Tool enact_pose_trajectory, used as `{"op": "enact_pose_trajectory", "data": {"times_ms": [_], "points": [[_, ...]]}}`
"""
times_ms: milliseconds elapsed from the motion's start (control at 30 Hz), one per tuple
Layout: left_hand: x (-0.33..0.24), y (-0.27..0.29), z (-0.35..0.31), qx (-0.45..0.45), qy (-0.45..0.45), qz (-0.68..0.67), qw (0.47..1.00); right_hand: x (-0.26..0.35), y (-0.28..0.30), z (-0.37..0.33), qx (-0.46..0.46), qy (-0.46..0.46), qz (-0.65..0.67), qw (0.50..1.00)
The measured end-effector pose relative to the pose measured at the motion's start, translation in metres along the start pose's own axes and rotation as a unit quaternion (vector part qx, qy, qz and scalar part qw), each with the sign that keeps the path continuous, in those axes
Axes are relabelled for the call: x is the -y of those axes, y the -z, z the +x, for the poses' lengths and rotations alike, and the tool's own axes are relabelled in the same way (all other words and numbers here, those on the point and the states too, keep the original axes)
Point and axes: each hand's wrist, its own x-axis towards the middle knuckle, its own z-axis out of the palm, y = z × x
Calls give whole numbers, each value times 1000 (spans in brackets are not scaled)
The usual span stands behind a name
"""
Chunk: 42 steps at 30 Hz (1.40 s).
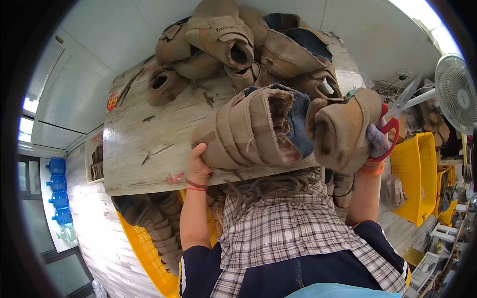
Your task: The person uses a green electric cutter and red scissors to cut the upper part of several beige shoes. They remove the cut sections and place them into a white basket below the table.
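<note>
Left hand [198, 164] was pressed against the near end of a big roll of tan webbing [248, 130], with the fingers spread open along its side; it supported the roll and was not closed around it. This roll lay at the near edge of the wooden table [144, 149], just in front of the person's chest, and its frayed end with some dark blue cloth pointed to the right.

The right hand [376, 141] was to the right of the big roll, closed on a second tan roll [343, 128], which was lifted off the table edge. The same hand also kept red-handled scissors [392, 124], with the fingers through the red loops, so the blades stood up and to the right.

Behind the big roll, at the far side of the table, a pile of similar tan rolls [238, 44] lay together. Under the table, to the left of the big roll, a yellow plastic crate [144, 243] held more folded webbing. A second yellow crate [415, 174] stood on the right of it, and a white fan [454, 92] was further right and higher.
</note>
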Motion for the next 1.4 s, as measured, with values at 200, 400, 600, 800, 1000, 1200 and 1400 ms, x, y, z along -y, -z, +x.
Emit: {"op": "enact_pose_trajectory", "data": {"times_ms": [200, 400, 600, 800, 1000, 1200, 1400], "points": [[-7, 10, 5, 17, -10, 73, 997, -109, 12, 47, 2, -83, -172, 982], [-15, -8, 1, -13, -5, 47, 999, -103, -40, 49, 12, 9, -148, 989], [-29, -29, -3, -25, 2, 97, 995, -67, -66, 27, 56, 58, -334, 939], [-37, -62, -10, -15, 13, 128, 992, -108, -62, 16, 42, 182, -429, 884], [-21, -54, -24, -24, 35, 90, 995, -183, -24, 12, -42, 27, 15, 999], [-69, -27, -35, -135, 23, 321, 937, -98, -63, 3, -32, -37, 16, 999], [-149, -40, 34, -229, -462, 783, 348, -80, -46, -14, -32, -73, -61, 995]]}}
